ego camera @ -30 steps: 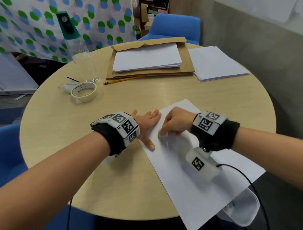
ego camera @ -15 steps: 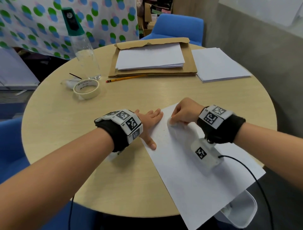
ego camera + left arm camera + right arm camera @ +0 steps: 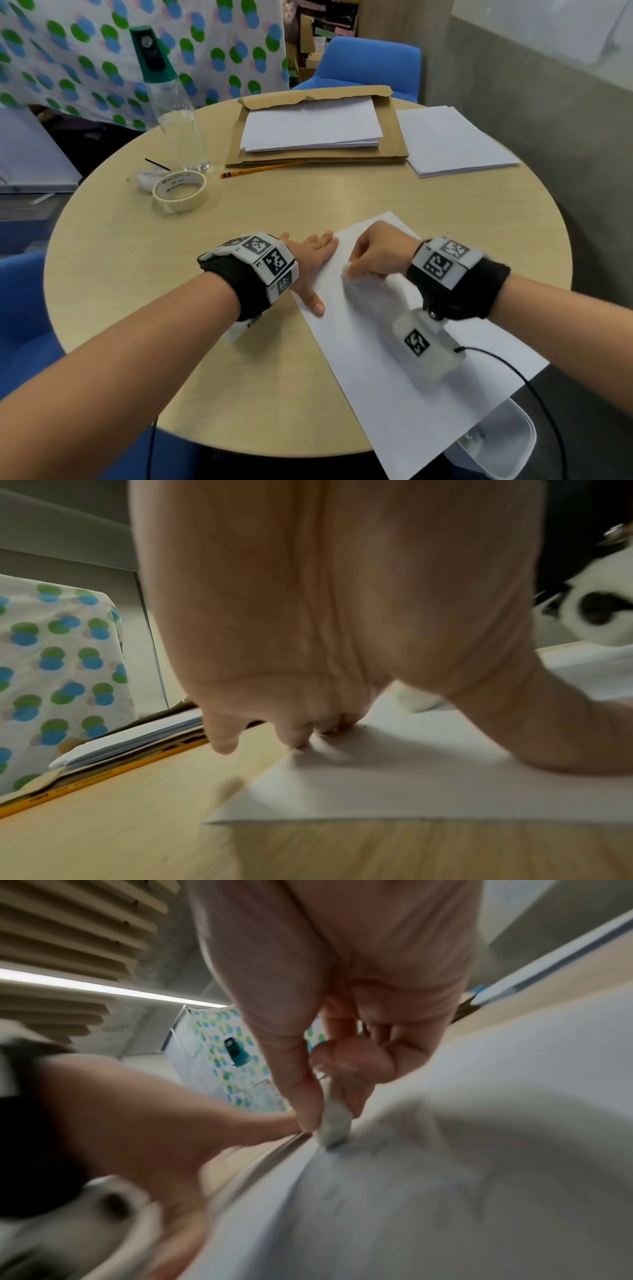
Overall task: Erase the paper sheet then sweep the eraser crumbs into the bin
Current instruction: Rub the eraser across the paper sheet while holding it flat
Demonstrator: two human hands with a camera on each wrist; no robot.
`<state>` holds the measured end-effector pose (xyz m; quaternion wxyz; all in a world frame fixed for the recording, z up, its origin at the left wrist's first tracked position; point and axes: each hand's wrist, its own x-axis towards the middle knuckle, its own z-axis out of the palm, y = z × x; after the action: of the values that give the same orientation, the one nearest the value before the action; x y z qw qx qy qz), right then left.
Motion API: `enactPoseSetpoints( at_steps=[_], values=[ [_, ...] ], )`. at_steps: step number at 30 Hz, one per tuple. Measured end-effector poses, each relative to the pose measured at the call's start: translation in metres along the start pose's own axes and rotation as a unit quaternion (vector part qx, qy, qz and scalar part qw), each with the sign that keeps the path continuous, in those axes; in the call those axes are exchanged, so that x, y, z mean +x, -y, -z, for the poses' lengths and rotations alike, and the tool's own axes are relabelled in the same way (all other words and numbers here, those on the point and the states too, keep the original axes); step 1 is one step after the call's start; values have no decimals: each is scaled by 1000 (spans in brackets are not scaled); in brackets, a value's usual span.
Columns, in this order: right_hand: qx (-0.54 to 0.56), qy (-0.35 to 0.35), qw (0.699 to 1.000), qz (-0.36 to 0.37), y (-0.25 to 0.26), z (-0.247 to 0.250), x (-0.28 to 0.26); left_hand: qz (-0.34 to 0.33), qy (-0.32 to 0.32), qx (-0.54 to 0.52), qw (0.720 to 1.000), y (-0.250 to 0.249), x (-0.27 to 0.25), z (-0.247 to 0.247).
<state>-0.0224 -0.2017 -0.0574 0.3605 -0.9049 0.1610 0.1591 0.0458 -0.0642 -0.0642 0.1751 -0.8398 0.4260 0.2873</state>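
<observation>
The task is in its first part, the erasing, and I judge that it is not finished. The paper sheet (image 3: 394, 342) lies slanted on the round counter (image 3: 137, 274), with its near corner hanging over the counter edge above the white bin (image 3: 513, 442), which stands low beside the counter. The left hand (image 3: 310, 265) lies flat with straight fingers, pressing the left edge of the sheet so that it does not slide; in the left wrist view the fingertips (image 3: 301, 744) touch the paper just at its border. The right hand (image 3: 380, 255) has its fingers curled and pinches a small white eraser (image 3: 334, 1123) between thumb and fingers, and the lower end of the eraser touches the paper near the upper part of the sheet. The right wrist view is blurred, which suggests rubbing. On the paper there I see faint grey marks, so some pencil seems to remain, but I cannot tell how much. A few tiny dark specks near the eraser may be crumbs; they are too small to be sure. The sweeping of crumbs into the bin is not yet begun. Further away on the counter lie a pencil (image 3: 260, 169), a roll of tape (image 3: 180, 190), a bottle (image 3: 174, 109) and stacks of paper (image 3: 311, 128).
</observation>
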Motion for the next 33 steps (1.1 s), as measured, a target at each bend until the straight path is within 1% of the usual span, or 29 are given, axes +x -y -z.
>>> enactPoseSetpoints(
  at_steps=[3,4,5,6,9,11,12,13,16,17,18,19,21,22,23,24,25,26,28,29,30,31,32,33],
  values=[
    [-9,87,996,9,-3,-13,-20,1,4,-1,1000,1,1,-1],
    [-13,97,995,4,-3,-12,-20,2,6,-1,1000,1,1,-1],
    [-13,93,996,-3,-1,-9,-17,2,7,0,1000,0,1,0],
    [-6,72,997,-14,0,-4,-9,3,8,2,1000,0,0,0],
    [35,-20,998,-51,4,10,14,4,4,3,1000,-2,-1,1],
    [43,-42,997,-48,4,8,17,6,2,5,1000,-3,-2,1],
    [42,-34,998,-42,3,4,13,6,3,5,1000,-3,-2,1],
    [38,-12,999,-32,2,-3,6,6,3,5,1000,-2,-2,2],
    [11,95,995,-3,1,-20,-17,3,6,4,1000,-2,-2,2],
    [4,105,994,-1,1,-17,-16,3,5,3,1000,-2,-2,2],
    [0,90,996,-5,3,-12,-11,3,4,3,1000,-3,-3,1],
    [-4,56,998,-13,4,-4,-2,4,2,4,1000,-3,-3,1],
    [-2,-32,999,-35,6,8,16,5,-2,3,1000,-3,-3,1],
    [-3,-66,997,-37,6,10,21,5,-3,2,1000,-3,-4,1],
    [-6,-82,996,-33,7,9,21,5,-5,2,1000,-3,-3,1],
    [-8,-81,996,-25,6,5,17,5,-6,2,1000,-3,-3,0],
    [-8,-62,998,-12,5,-1,10,4,-6,1,1000,-3,-2,0],
    [-8,-28,1000,1,4,-8,1,3,-4,0,1000,-2,-2,0],
    [-15,57,998,15,1,-16,-16,4,1,0,1000,-1,-1,0],
    [-19,89,996,15,-2,-17,-20,5,1,0,1000,-2,-1,1],
    [-11,101,995,11,-5,-15,-22,5,0,-2,1000,-2,-2,1],
    [27,90,996,4,-9,-12,-22,5,-3,-5,1000,-2,-2,1],
    [106,62,992,-7,-15,-7,-20,4,-7,-10,1000,-1,-3,1],
    [225,22,974,-22,-22,-1,-19,2,-12,-14,1000,-1,-5,1]
  ],
)
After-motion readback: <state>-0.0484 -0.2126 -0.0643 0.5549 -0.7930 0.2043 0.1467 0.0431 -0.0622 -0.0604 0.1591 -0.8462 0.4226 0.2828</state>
